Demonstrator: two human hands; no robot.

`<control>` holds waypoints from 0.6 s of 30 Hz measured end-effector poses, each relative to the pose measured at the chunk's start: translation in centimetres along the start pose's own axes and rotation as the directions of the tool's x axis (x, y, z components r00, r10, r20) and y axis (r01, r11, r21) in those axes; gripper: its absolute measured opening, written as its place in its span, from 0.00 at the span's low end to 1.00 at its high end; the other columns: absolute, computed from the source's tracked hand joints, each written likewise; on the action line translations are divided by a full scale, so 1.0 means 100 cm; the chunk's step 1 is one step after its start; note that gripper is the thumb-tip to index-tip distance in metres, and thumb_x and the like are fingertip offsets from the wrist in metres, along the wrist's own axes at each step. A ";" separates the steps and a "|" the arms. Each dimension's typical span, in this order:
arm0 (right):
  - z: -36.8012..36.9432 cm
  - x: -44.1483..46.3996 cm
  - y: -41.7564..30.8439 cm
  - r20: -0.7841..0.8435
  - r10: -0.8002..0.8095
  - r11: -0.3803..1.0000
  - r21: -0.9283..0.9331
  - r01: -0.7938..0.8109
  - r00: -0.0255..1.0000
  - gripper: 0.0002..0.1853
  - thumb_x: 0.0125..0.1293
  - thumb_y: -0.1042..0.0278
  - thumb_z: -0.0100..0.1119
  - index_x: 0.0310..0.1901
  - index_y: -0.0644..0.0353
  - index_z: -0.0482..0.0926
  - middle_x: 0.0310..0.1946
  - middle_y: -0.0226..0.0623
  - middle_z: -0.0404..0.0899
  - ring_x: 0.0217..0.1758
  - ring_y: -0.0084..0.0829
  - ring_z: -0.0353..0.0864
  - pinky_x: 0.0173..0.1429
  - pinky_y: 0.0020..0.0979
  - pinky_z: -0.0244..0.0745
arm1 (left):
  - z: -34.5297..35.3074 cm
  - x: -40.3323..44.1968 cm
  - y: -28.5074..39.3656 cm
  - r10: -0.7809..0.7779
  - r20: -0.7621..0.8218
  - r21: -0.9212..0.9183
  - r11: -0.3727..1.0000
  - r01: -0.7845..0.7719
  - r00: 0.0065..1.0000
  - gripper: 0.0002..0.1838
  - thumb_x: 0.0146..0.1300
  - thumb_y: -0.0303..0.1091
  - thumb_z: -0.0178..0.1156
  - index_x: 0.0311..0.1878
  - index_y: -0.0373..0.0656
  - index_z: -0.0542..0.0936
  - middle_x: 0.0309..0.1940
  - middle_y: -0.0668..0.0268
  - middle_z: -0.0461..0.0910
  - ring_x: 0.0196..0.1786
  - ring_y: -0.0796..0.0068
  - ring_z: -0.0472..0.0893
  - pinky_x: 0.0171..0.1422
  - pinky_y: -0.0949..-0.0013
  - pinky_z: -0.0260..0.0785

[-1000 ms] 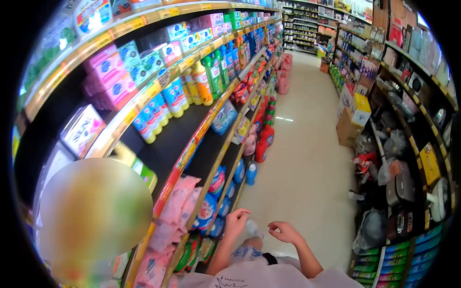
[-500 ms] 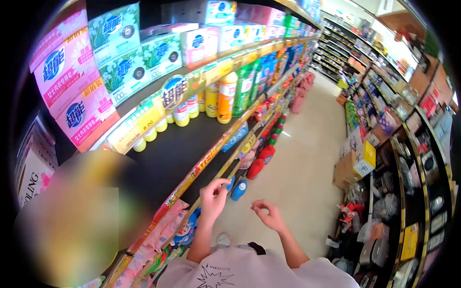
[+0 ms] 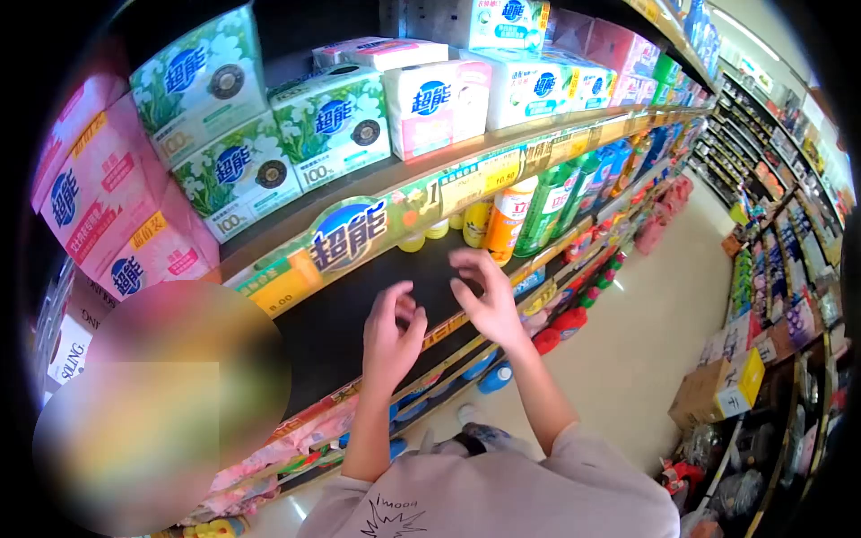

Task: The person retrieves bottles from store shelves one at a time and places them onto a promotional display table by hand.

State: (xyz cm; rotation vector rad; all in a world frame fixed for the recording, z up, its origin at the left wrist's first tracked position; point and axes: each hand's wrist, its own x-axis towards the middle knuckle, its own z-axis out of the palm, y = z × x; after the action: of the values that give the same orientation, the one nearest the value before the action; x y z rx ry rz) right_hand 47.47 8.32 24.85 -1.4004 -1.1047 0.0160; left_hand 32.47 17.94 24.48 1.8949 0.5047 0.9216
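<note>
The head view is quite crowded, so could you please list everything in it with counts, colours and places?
Pink boxes: several, pink, upper shelf, left
Green boxes: three facing out, green-white, beside them
Pale boxes: several, white-blue, farther right
Sign: one, blue-white, upper shelf's edge
Black shelf: one, black, below
Yellow bottles: several, yellow, on it
Orange bottle: one, orange, beside them
Green bottles: several, green, farther right
Blue bottle: one, blue, low beside shelving
Pink bags: several, pink, bottom left
Cardboard box: one, brown, right of aisle
Yellow box: one, yellow-white, beside it
Far goods: many, mixed, too small to tell
Shirt: one, pale, bottom
Left hand: one, bare, before black shelf
Right hand: one, bare, near orange bottle
</note>
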 end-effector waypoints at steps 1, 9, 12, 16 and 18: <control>0.001 0.013 0.006 0.053 0.039 0.998 -0.044 -0.037 0.998 0.20 0.61 0.79 0.58 0.56 0.64 0.71 0.51 0.39 0.76 0.56 0.30 0.76 0.59 0.31 0.72 | 0.004 0.014 0.004 0.074 -0.047 0.041 0.997 -0.072 0.996 0.19 0.61 0.24 0.59 0.57 0.41 0.74 0.41 0.63 0.79 0.42 0.77 0.79 0.40 0.75 0.72; 0.032 0.061 0.067 0.138 0.139 0.990 -0.026 -0.137 0.981 0.27 0.58 0.70 0.63 0.57 0.68 0.68 0.49 0.57 0.78 0.45 0.50 0.82 0.48 0.38 0.77 | 0.040 0.109 -0.037 0.010 -0.092 0.143 0.990 0.004 0.996 0.30 0.55 0.28 0.57 0.63 0.35 0.68 0.62 0.51 0.70 0.61 0.60 0.74 0.63 0.62 0.66; 0.031 0.069 0.077 0.173 0.060 0.996 0.059 -0.071 0.983 0.25 0.57 0.70 0.64 0.55 0.67 0.69 0.47 0.55 0.78 0.46 0.50 0.81 0.48 0.38 0.76 | 0.048 0.115 -0.023 -0.273 -0.073 -0.201 0.946 0.254 0.959 0.27 0.57 0.29 0.60 0.62 0.36 0.71 0.60 0.56 0.73 0.59 0.64 0.75 0.61 0.66 0.68; 0.027 0.070 0.078 0.186 0.045 0.998 0.038 -0.053 0.982 0.22 0.55 0.73 0.63 0.53 0.67 0.70 0.46 0.52 0.78 0.49 0.48 0.79 0.51 0.38 0.76 | 0.055 0.126 -0.054 -0.234 -0.133 -0.182 0.961 0.208 0.963 0.25 0.59 0.34 0.66 0.58 0.38 0.75 0.55 0.61 0.77 0.56 0.69 0.76 0.60 0.67 0.69; 0.025 0.070 0.079 0.187 0.029 0.999 0.021 -0.034 0.982 0.20 0.54 0.73 0.62 0.50 0.68 0.72 0.45 0.51 0.77 0.50 0.45 0.78 0.52 0.38 0.75 | 0.058 0.128 -0.069 -0.128 -0.190 0.004 0.991 0.131 0.973 0.25 0.62 0.41 0.64 0.60 0.41 0.74 0.60 0.59 0.75 0.62 0.64 0.73 0.65 0.61 0.63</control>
State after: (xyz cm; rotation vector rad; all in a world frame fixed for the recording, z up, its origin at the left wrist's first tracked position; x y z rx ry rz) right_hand 54.22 16.42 22.36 -1.4157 -1.2321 0.1867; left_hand 45.29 26.49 21.74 1.7744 0.7431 1.0193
